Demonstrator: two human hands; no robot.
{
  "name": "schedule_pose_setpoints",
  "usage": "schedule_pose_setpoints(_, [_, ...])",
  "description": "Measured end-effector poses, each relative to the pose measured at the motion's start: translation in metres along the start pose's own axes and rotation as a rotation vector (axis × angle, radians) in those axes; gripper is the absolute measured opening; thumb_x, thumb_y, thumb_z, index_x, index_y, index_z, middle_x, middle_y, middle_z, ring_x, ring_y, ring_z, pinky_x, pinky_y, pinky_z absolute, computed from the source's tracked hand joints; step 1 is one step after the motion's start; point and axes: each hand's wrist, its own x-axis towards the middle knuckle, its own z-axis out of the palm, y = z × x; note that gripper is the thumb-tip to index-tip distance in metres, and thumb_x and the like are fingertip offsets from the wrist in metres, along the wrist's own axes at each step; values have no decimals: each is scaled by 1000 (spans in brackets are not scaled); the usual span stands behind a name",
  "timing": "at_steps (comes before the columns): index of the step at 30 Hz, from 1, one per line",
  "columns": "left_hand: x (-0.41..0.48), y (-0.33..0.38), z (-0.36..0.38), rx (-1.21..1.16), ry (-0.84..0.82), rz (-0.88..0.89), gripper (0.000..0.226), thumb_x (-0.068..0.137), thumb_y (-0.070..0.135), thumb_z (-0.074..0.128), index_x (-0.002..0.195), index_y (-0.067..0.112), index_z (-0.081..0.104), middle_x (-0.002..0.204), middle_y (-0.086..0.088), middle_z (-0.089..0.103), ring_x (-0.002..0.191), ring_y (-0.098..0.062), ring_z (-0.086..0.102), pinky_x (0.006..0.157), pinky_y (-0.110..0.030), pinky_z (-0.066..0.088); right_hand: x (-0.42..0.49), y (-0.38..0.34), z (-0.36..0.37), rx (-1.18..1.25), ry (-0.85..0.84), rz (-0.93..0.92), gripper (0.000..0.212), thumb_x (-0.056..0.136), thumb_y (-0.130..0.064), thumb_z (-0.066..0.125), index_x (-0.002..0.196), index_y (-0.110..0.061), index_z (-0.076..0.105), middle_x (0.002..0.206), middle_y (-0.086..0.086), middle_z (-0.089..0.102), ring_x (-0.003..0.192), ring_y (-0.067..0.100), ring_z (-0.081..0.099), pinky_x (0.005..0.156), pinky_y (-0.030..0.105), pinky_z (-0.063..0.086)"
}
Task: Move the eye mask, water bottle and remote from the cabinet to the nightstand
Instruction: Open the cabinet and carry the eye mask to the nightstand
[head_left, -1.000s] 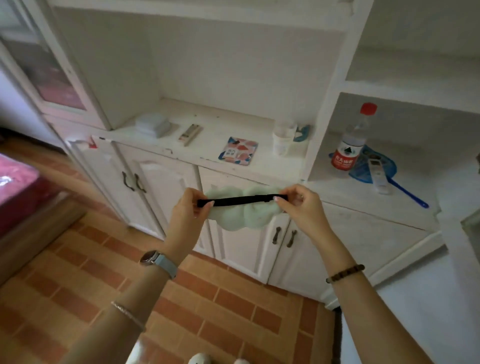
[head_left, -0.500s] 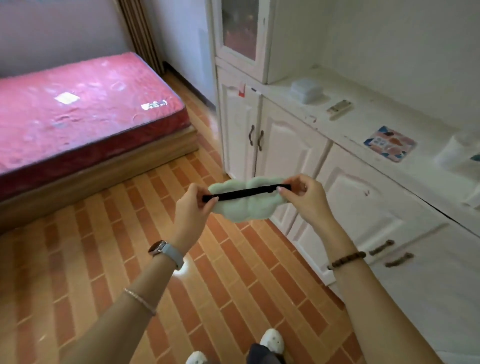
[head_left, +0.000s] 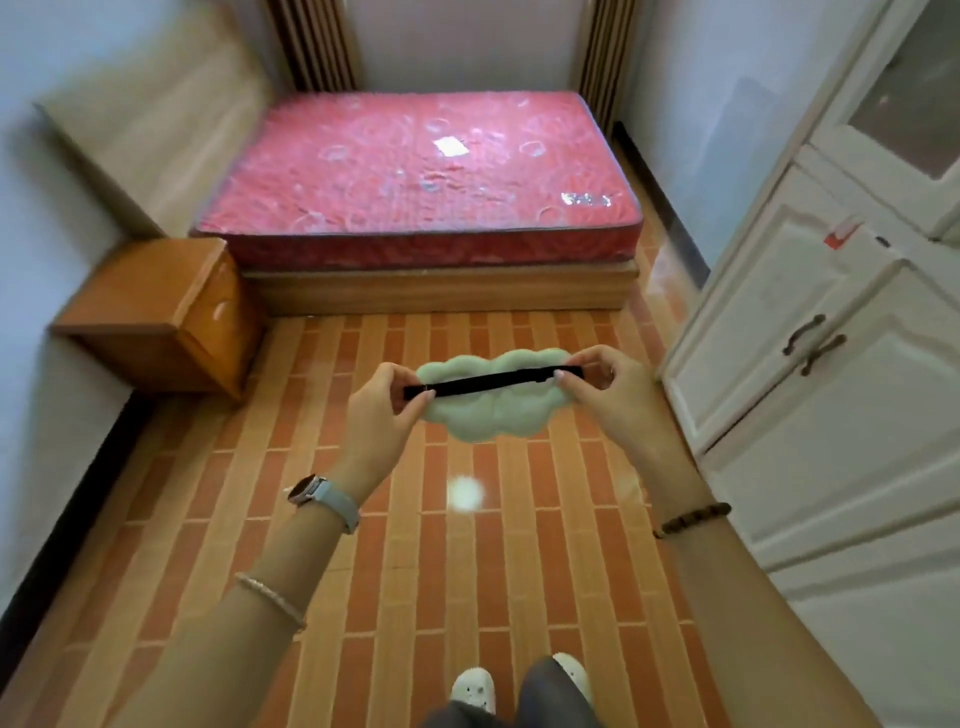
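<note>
A pale green, cloud-shaped eye mask with a black strap is held out in front of me at chest height over the floor. My left hand pinches its left end and my right hand pinches its right end, stretching the strap between them. The wooden nightstand stands at the left, against the wall beside the bed, its top bare. The white cabinet runs along the right edge; its counter, the water bottle and the remote are out of view.
A bed with a red mattress fills the far middle of the room. Orange brick-pattern floor stretches between me and the nightstand. My feet in white shoes show at the bottom. Walls close in on the left.
The view has swung left, away from the cabinet counter toward the bed and nightstand. Both hands keep the same hold on the eye mask, carried along in front of me.
</note>
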Motion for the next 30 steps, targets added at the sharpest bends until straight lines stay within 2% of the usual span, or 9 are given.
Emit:
schedule_pose_setpoints(7, [0, -65, -85, 47, 236, -228, 13, 86, 21, 65, 92, 13, 56, 82, 2, 60, 74, -6, 55, 60, -9, 39, 60, -52, 121, 20, -248, -118, 16, 83, -27, 72, 95, -18, 66, 87, -6, 67, 81, 5, 63, 67, 17, 49])
schedule_pose_setpoints(11, [16, -95, -115, 72, 325, -345, 12, 87, 23, 64, 91, 16, 55, 82, 3, 60, 72, -5, 54, 58, -10, 41, 106, -75, 179, 24, -360, -194, 14, 83, -27, 73, 93, -20, 66, 89, -4, 68, 83, 10, 64, 71, 21, 53])
schedule_pose_setpoints(15, [55, -115, -136, 115, 426, -402, 12, 87, 24, 65, 89, 19, 54, 80, 5, 59, 71, -4, 54, 57, -11, 41, 164, -90, 227, 46, -448, -230, 12, 81, -29, 74, 89, -24, 66, 86, -5, 69, 83, 12, 65, 70, 25, 54])
schedule_pose_setpoints(20, [105, -136, -159, 128, 514, -463, 12, 86, 24, 66, 90, 19, 56, 82, 3, 62, 75, -8, 58, 64, -19, 46, 235, -122, 276, 47, -556, -303, 12, 83, -28, 72, 91, -22, 66, 87, -6, 69, 82, 8, 65, 70, 20, 53])
schedule_pose_setpoints(26, [144, -161, -188, 110, 632, -527, 11, 87, 22, 64, 93, 17, 56, 84, 5, 61, 74, -4, 57, 60, -4, 40, 291, -157, 338, 51, -657, -365, 10, 83, -27, 73, 90, -24, 66, 86, -8, 69, 83, 9, 65, 69, 20, 53])
schedule_pose_setpoints(30, [171, -192, -210, 111, 678, -581, 11, 88, 24, 64, 93, 20, 56, 84, 5, 62, 76, -6, 59, 59, -8, 43, 323, -172, 385, 51, -726, -393, 12, 83, -27, 73, 91, -22, 66, 88, -6, 70, 83, 12, 67, 71, 24, 56])
